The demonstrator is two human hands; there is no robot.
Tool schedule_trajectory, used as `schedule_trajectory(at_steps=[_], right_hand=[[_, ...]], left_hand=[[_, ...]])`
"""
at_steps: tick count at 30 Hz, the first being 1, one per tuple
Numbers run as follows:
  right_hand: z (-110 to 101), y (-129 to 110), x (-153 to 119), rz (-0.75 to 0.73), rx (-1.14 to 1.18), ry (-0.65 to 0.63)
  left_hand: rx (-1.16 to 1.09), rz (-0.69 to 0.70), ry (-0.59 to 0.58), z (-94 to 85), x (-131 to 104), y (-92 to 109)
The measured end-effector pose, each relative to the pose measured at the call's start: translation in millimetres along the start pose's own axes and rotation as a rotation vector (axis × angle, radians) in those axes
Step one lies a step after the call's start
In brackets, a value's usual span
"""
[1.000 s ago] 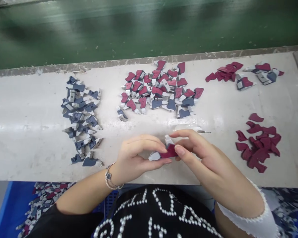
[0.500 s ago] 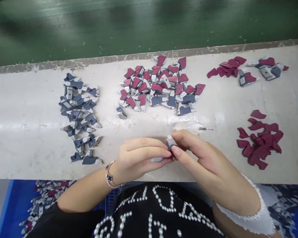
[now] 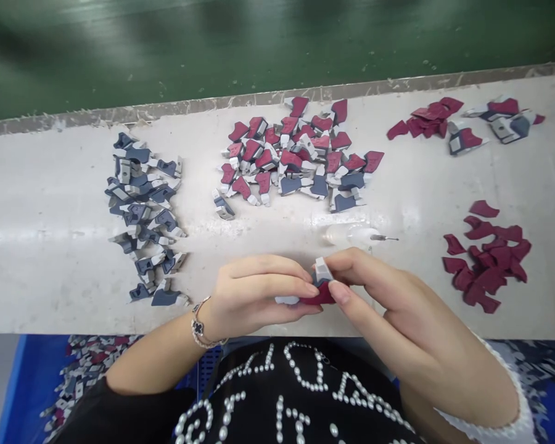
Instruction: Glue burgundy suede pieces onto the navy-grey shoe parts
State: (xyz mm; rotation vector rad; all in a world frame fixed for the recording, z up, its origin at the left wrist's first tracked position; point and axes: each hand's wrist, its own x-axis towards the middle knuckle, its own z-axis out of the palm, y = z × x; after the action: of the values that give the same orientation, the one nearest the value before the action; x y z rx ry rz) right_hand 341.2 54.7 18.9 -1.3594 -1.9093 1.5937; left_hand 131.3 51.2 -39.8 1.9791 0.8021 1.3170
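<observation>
At the bottom of the frame we see a black top with white bead lettering, and at lower left a blue plastic bin holding many small mixed pieces. Above these, just below the centre, our left hand, with a bracelet at the wrist, is curled, its fingers and thumb closed on a small white, slate-blue and dark red angular piece. Our right hand pinches the same piece from the other side between thumb and fingers, its other fingers partly hidden. Just beyond lies a white bottle with a thin metal needle tip, on its side on the pale worktop. At right is a loose pile of flat dark red curved pieces; at left, a column of slate-blue and white pieces. Farther up, a cluster of mostly red-faced pieces fills the upper centre. At upper right, a smaller dark red pile lies beside a few red, white and slate-blue pieces. A green surface spans the top.
</observation>
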Motion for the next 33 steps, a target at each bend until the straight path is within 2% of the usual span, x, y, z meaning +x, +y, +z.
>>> schedule_trajectory(at_steps=[11, 16, 19, 27, 33], right_hand=[[-3.7, -3.9, -1.6, -0.019, -0.088, -0.019], [0.0, -4.4, 0.6, -0.045, -0.08, 0.037], [2.9, -2.9, 0.6, -0.045, -0.092, 0.069], [6.9, 2.6, -1.9, -0.107, -0.003, 0.058], [11.0, 3.4, -0.6, -0.162, -0.075, 0.124]], left_hand=[[-0.028, 0.027, -0.046, -3.2, -1.7, -0.4], [-0.023, 0.02, -0.067, -5.0, -2.0, 0.7], [-0.026, 0.008, -0.057, -4.3, -1.0, 1.6], [-0.093, -0.054, 0.013, -2.9, 1.3, -2.1], [-0.047, -0.038, 0.038, -3.4, 2.3, -1.4]])
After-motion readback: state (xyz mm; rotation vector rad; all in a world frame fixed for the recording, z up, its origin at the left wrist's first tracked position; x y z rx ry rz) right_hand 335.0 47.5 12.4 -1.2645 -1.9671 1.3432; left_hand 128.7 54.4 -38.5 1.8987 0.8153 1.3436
